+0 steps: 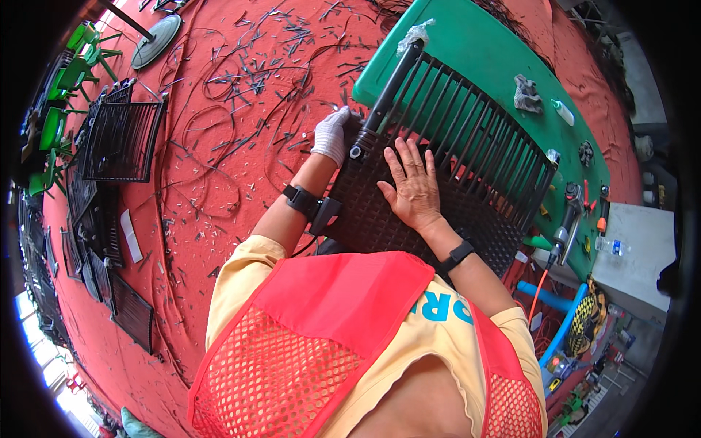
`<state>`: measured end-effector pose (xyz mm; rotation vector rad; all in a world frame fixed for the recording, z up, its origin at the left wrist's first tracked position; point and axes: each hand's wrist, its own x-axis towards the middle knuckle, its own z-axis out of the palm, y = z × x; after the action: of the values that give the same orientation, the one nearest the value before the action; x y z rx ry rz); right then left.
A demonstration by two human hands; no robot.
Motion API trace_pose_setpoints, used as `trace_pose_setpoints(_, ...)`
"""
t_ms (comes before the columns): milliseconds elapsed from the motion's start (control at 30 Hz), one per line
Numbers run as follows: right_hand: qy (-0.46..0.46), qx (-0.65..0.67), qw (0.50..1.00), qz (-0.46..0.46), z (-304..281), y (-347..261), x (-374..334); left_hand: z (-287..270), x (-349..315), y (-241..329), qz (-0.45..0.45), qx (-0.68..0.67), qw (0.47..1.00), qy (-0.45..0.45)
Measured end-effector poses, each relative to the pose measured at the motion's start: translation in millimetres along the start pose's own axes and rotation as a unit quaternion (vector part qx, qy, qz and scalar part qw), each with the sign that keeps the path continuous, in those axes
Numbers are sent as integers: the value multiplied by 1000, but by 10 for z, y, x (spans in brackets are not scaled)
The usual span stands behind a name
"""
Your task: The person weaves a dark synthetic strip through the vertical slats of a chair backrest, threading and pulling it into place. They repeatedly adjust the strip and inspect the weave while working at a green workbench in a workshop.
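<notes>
A black woven furniture frame (460, 226) lies in front of me, with bare black slats (478, 120) along its far side and woven strips nearer me. My right hand (412, 182), ungloved, rests flat on the weave with its fingers stretched out. In a white knit glove, my left hand (332, 136) is closed at the frame's left edge, beside a metal bolt (355, 152). Something dark shows at its fingertips, too small to make out. Clear plastic wrap (416, 35) covers the frame's far left corner.
The frame's slatted side rests over a green table (460, 33) holding a grey glove (526, 94), a white bottle (562, 112) and a power tool (566, 226). Strip scraps (263, 73) litter the red floor covering. Black frames (120, 142) and green chairs (55, 128) stand left.
</notes>
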<state>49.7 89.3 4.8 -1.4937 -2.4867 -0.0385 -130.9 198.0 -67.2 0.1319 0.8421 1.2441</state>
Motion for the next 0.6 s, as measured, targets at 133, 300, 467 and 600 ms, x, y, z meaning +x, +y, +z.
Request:
trace_pose_setpoints(133, 1, 5, 1000, 2, 13, 1, -16, 88, 30, 48, 12, 35, 998, 44)
trace_pose_setpoints(300, 13, 17, 1000, 11, 20, -22, -40, 29, 28, 105, 26, 86, 994, 63)
trace_pose_setpoints(467, 18, 18, 999, 24, 39, -42, -68, 67, -116, 187, 61, 113, 989, 67)
trace_pose_setpoints(600, 24, 22, 999, 30, 54, -40, -66, 117, -371, 460, 150, 201, 968, 19)
